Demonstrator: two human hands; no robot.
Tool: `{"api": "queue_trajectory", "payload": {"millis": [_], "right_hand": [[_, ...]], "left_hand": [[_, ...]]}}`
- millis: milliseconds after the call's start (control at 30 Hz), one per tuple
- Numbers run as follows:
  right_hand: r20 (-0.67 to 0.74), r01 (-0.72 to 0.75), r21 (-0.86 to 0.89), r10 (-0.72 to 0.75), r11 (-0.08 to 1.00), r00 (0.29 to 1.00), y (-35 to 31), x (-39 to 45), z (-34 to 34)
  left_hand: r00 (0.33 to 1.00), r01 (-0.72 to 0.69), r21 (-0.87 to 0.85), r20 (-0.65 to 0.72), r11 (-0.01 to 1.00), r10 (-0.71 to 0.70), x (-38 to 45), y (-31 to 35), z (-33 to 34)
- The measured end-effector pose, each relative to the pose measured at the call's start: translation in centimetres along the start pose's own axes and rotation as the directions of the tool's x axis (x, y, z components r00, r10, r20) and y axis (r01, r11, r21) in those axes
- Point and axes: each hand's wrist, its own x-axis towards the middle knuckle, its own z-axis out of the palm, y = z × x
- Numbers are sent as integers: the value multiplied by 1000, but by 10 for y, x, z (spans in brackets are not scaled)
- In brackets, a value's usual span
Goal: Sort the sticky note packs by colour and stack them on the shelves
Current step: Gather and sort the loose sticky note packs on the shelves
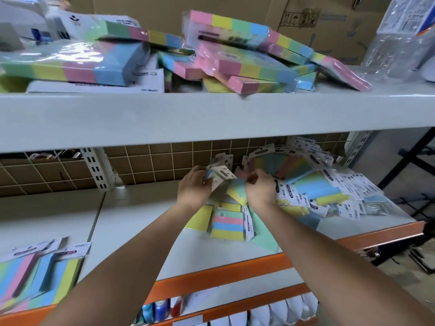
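Note:
Both my arms reach into the lower shelf (141, 222). My left hand (193, 187) grips a small sticky note pack with a white header card (221, 176). My right hand (259, 187) has its fingers curled on a pack at the edge of a loose pile of pastel sticky note packs (317, 187). Below my hands lie a striped pink, blue and yellow pack (227, 225), a yellow pack (199, 216) and a green one (263, 229). More striped packs (35, 269) lie at the lower left, blurred.
The upper shelf (211, 114) carries a messy heap of large wrapped multicolour pads (247, 57) and a clear plastic bag (395, 36). Cardboard boxes (317, 17) stand behind. A wire grid (164, 158) backs the lower shelf. Orange rails (223, 274) edge it, with items below.

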Motion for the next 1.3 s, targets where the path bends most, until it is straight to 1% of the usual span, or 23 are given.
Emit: {"api": "queue_trajectory", "payload": {"millis": [100, 200, 233, 333, 500, 633, 700, 800, 867, 967, 1033, 1100, 1200, 1233, 1300], "right_hand": [[3, 27, 8, -27, 1000, 1000, -3, -7, -3], [1, 47, -18, -47, 999, 999, -9, -15, -9], [7, 45, -19, -45, 999, 999, -10, -17, -12], [23, 8, 7, -8, 1000, 1000, -13, -21, -13], [30, -27, 121, 24, 992, 999, -20, -25, -10], [48, -45, 217, 35, 975, 998, -33, -37, -13], [71, -20, 224, 4, 974, 997, -39, -48, -9], [85, 39, 227, -59, 973, 995, -48, -65, 2], [138, 93, 187, -120, 978, 983, -52, -78, 12], [201, 212, 96, -228, 973, 953, -59, -93, 28], [258, 262, 89, -276, 961, 926, -63, -101, 34], [348, 268, 109, -289, 957, 892, -67, -108, 39], [465, 203, 185, -268, 962, 844, -71, -118, 45], [475, 197, 171, -256, 965, 842, -72, -120, 47], [447, 243, 77, -251, 967, 858, -73, -123, 53]], "left_hand": [[995, 101, -162, 30, 982, -97, 0, -2, -5], [973, 228, -375, 63, 899, -221, -2, -3, -12], [964, 261, -423, 70, 868, -256, -3, -3, -15], [948, 309, -488, 88, 816, -306, -8, -3, -27], [945, 320, -524, 111, 790, -309, -19, -7, -46], [946, 306, -601, 105, 739, -306, -27, -14, -55], [943, 309, -580, 84, 754, -322, -32, -14, -60], [941, 303, -448, 4, 841, -337, -39, -12, -63], [939, 298, -367, -52, 881, -339, -43, -9, -63], [912, 345, -364, -87, 865, -400, -48, -3, -65], [884, 398, -383, -84, 834, -461, -52, 2, -70], [868, 429, -385, -73, 817, -490, -54, 2, -74], [869, 441, -385, -44, 811, -494, -57, -4, -80], [874, 440, -383, -26, 812, -486, -58, -6, -82], [894, 414, -406, 14, 815, -448, -61, -11, -87]]}}
